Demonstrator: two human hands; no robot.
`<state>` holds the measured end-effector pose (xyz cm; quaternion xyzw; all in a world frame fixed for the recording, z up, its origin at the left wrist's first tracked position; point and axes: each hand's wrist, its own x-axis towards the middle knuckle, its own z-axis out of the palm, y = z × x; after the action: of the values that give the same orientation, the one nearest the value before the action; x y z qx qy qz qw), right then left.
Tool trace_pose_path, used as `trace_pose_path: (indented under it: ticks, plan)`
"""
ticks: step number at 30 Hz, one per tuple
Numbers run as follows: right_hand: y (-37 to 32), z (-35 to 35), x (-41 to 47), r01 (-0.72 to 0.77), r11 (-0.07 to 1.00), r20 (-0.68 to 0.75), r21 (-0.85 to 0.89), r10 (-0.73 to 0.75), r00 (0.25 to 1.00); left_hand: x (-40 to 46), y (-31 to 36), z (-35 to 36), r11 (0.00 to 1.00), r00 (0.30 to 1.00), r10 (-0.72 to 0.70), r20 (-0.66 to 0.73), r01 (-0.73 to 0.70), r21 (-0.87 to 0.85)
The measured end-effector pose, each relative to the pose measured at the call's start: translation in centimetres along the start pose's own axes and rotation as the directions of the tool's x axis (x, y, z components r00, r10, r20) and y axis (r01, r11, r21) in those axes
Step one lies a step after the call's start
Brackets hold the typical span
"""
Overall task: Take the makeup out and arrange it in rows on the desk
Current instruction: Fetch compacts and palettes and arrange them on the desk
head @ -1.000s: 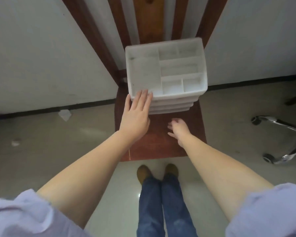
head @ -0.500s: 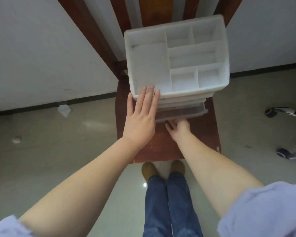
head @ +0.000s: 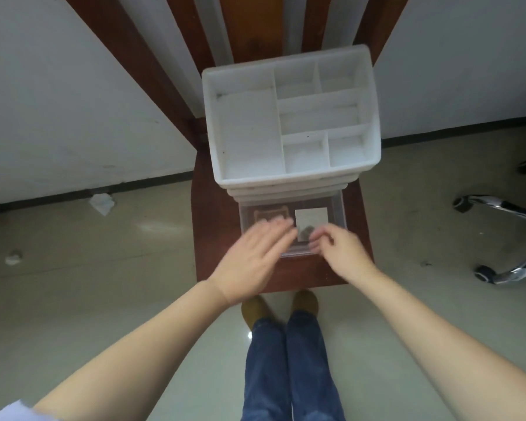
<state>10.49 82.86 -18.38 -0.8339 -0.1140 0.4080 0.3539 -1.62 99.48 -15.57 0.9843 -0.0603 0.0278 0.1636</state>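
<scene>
Drawer (head: pixel 292 229) pulled out, lower centre; makeup items inside.
Left hand (head: pixel 252 259) flat, fingers straight, holding nothing; right hand (head: pixel 337 250) curled at drawer's front edge, grip unclear. Risk: overpulled drawer tips off chair seat (head: pixel 213 232), spilling the white compact (head: pixel 312 220).

Matt white plastic organiser (head: pixel 246 132); clear drawer (head: pixel 337 208); glossy wood chair (head: pixel 213 238)

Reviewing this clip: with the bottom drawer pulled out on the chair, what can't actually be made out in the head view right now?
- Left hand: motion-blurred; contact with the clear drawer unclear.
- Brownish item in the drawer: partly covered by that hand, too faint to identify.
- White square item: its near edge is hidden by the right hand; whether the fingers grip it is unclear.
- White organizer: upper drawers shut, contents hidden.
- The desk: out of frame.
</scene>
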Motion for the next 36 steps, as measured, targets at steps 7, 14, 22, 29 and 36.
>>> trace_pose_path:
  ticks: [7, 14, 22, 29, 36]
  plan:
    - [0.5, -1.3, 6.1, 0.421, 0.367, 0.385, -0.830, -0.171, 0.907, 4.6, -2.2, 7.2, 0.829, 0.730, -0.509, 0.456, 0.558, 0.032]
    - [2.3, -0.2, 7.4, 0.437, 0.294, 0.352, -0.850, -0.299, 0.887, 4.3, -4.2, 9.2, 0.900, 0.784, -0.432, 0.446, 0.346, 0.264]
    - [-0.1, -4.3, 2.9, 0.313, 0.850, 0.235, -0.424, -0.230, 0.944, 4.2, -3.5, 2.6, 0.743, 0.716, -0.449, 0.535, 0.632, -0.222]
    - [2.0, -2.3, -1.1, 0.201, 0.842, 0.630, -0.502, 0.197, 0.751, 0.2, -0.4, 1.9, 0.592, 0.289, -0.144, 0.946, 0.792, -0.152]
    - [2.2, -1.3, 1.8, 0.173, 0.780, 0.533, -0.602, 0.231, 0.814, 0.8, -1.5, 3.8, 0.613, 0.289, -0.246, 0.925, 0.786, -0.082]
